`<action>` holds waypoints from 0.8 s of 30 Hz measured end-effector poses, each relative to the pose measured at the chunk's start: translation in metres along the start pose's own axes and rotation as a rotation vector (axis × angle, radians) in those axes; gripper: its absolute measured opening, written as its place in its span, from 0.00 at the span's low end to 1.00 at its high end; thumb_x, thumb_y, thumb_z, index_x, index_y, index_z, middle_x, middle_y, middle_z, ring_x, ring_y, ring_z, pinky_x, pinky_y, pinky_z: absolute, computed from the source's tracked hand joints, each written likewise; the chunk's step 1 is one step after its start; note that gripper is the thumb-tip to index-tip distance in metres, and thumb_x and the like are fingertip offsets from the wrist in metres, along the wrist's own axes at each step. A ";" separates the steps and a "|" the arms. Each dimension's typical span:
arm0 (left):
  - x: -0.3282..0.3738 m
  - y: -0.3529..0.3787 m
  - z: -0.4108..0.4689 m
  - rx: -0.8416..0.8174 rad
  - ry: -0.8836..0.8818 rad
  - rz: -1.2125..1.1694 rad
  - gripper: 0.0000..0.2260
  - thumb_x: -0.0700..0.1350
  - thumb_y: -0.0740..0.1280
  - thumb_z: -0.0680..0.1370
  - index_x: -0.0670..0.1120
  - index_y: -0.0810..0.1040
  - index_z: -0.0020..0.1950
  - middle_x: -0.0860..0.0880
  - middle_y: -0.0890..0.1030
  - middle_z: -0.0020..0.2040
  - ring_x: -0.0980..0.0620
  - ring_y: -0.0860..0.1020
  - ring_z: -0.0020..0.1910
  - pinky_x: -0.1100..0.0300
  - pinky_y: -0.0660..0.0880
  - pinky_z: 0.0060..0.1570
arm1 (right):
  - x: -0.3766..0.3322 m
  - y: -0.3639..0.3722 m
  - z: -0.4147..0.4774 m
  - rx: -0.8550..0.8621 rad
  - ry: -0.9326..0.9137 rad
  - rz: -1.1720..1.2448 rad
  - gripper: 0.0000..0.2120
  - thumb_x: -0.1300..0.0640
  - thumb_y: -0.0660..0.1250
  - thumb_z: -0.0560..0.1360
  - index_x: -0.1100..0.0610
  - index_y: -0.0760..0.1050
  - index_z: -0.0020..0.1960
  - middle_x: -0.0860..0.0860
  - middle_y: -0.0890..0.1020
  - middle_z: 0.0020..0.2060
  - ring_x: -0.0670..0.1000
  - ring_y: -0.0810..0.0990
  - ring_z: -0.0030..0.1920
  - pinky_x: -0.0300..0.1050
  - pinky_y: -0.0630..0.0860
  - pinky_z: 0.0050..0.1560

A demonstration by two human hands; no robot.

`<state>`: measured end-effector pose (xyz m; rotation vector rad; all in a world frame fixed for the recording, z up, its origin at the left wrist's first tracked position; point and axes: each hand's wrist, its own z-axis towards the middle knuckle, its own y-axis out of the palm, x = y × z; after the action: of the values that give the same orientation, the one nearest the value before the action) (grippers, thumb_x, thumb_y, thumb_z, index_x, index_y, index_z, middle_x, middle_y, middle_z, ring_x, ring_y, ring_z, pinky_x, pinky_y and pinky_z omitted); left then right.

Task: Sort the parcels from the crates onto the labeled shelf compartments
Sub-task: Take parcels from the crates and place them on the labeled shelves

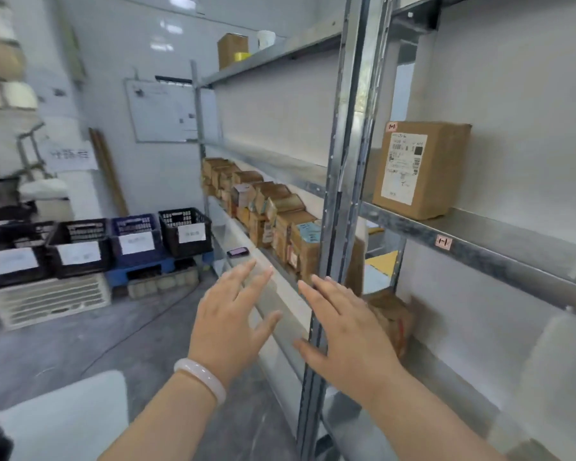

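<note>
Both hands are held out empty, fingers straight and spread, backs turned to the camera. The left hand [233,314] is raised in front of the lower shelf edge [280,294], and a pale bracelet [200,377] is worn on its wrist. The right hand [343,331] overlaps the metal upright [343,181]; whether it touches cannot be told. A blurred brown parcel [393,317] is seen just behind the right hand, low on the shelf. Above and to the right of that hand, a labelled parcel [416,171] stands upright on a shelf board, with a pink tag [443,242] stuck on the board edge below it. Beyond both sets of fingertips, a row of parcels [266,211] is lined up along the shelf. A small dark device [237,251] lies just past the left hand. Well to the left of the left hand, paper-labelled crates [80,244] are lined up, three black and one blue.
</note>
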<state>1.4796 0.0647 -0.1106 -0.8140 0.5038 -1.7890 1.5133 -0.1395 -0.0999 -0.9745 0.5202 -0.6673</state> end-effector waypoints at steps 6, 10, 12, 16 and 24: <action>-0.023 -0.080 -0.113 -0.004 -0.220 0.177 0.29 0.54 0.73 0.74 0.50 0.72 0.74 0.46 0.71 0.73 0.43 0.70 0.71 0.43 0.69 0.69 | -0.091 0.032 -0.017 -0.066 -0.214 0.188 0.37 0.35 0.59 0.75 0.43 0.48 0.78 0.45 0.54 0.77 0.46 0.51 0.77 0.43 0.49 0.75; -0.040 -0.140 -0.175 0.001 -0.351 0.319 0.29 0.55 0.72 0.75 0.50 0.71 0.74 0.47 0.71 0.73 0.44 0.70 0.71 0.45 0.68 0.69 | -0.159 0.049 -0.023 -0.113 -0.357 0.307 0.37 0.35 0.59 0.75 0.41 0.46 0.78 0.42 0.51 0.78 0.44 0.46 0.77 0.40 0.44 0.74; -0.045 -0.168 -0.202 -0.005 -0.416 0.365 0.29 0.55 0.73 0.75 0.50 0.71 0.74 0.47 0.71 0.73 0.45 0.70 0.71 0.44 0.69 0.68 | -0.193 0.054 -0.023 -0.119 -0.417 0.351 0.37 0.35 0.58 0.75 0.41 0.45 0.78 0.42 0.51 0.78 0.42 0.45 0.76 0.37 0.40 0.72; -0.058 -0.214 -0.256 -0.015 -0.563 0.438 0.29 0.58 0.70 0.76 0.53 0.69 0.75 0.50 0.69 0.74 0.48 0.67 0.73 0.48 0.66 0.71 | -0.263 0.063 -0.030 -0.165 -0.537 0.447 0.37 0.36 0.60 0.75 0.41 0.46 0.78 0.42 0.52 0.77 0.41 0.44 0.75 0.35 0.41 0.69; -0.112 -0.294 -0.356 -0.034 -0.855 0.514 0.28 0.60 0.66 0.77 0.59 0.65 0.76 0.53 0.64 0.77 0.50 0.60 0.77 0.51 0.59 0.75 | -0.381 0.100 -0.039 -0.291 -0.621 0.546 0.35 0.39 0.62 0.76 0.44 0.51 0.78 0.43 0.57 0.77 0.45 0.52 0.76 0.38 0.47 0.70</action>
<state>1.0523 0.2579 -0.1860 -1.2394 0.1434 -0.8463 1.2520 0.1504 -0.1663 -1.1807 0.3054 0.2139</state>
